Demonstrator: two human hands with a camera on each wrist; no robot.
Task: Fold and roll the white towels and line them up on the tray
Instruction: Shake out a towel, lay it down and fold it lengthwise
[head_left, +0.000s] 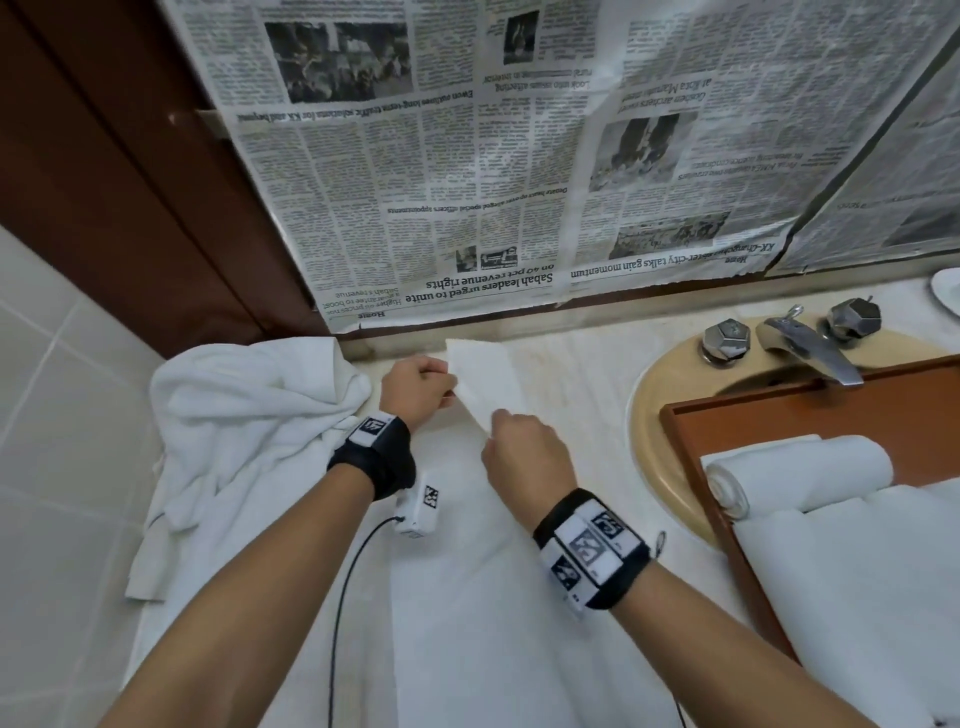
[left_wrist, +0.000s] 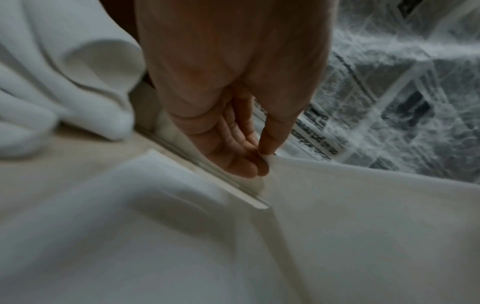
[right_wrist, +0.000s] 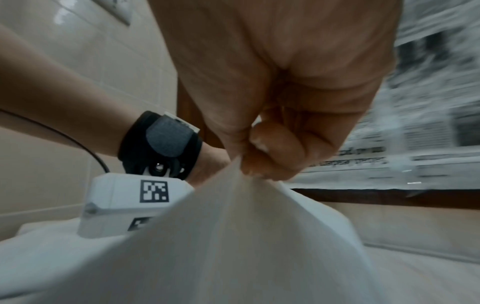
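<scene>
Lying across the counter (head_left: 582, 358), a white towel (head_left: 483, 597) is pinched at its raised far edge by both hands. That edge is nipped by the left hand (head_left: 415, 387) at 11 o'clock and by the right hand (head_left: 527, 452) beside it. Rolled towels (head_left: 800, 473) are seen on the tray (head_left: 779, 410) at 3 o'clock.

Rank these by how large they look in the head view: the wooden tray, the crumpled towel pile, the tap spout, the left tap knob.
1. Crumpled towel pile and wooden tray: too similar, and the tray is cut off.
2. Tap spout.
3. Left tap knob.

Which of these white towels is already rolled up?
The rolled towel on the brown tray at the right. The flat towel is pinched by both hands, and the crumpled towel lies heaped at the left.
</scene>
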